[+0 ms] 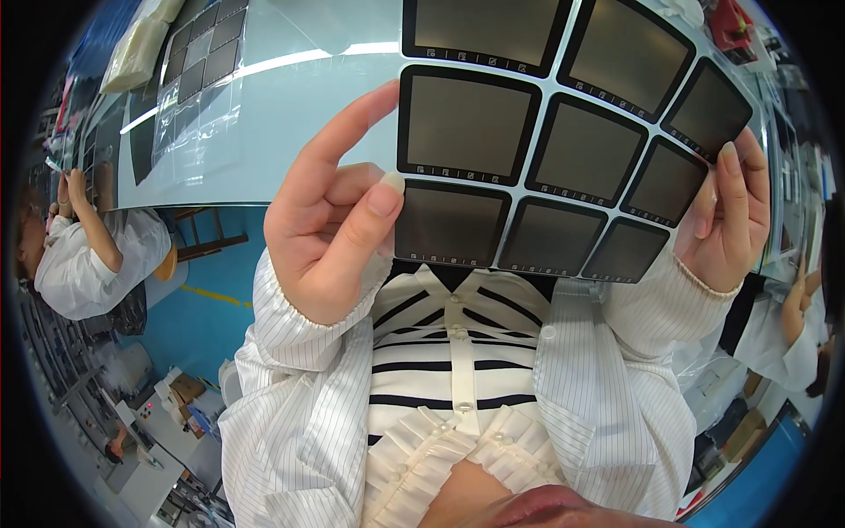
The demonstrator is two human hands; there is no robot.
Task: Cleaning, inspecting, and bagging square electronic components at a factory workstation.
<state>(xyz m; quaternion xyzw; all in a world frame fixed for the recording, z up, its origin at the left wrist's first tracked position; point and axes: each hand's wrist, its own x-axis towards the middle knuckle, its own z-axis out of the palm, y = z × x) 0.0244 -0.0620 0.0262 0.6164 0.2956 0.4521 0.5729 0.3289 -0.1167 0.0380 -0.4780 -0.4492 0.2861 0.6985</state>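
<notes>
— What do we hold?
— Our left hand (330, 220) and right hand (726, 220) pinch the sheet of dark square panels (554, 150) by its 2 side edges, fingers closed, forefinger raised.

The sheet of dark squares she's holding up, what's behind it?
Behind the sheet of dark squares, held by the left hand and right hand, lies a pale blue table. Below it shows a striped shirt. Whatever lies on the table directly behind is covered.
</notes>
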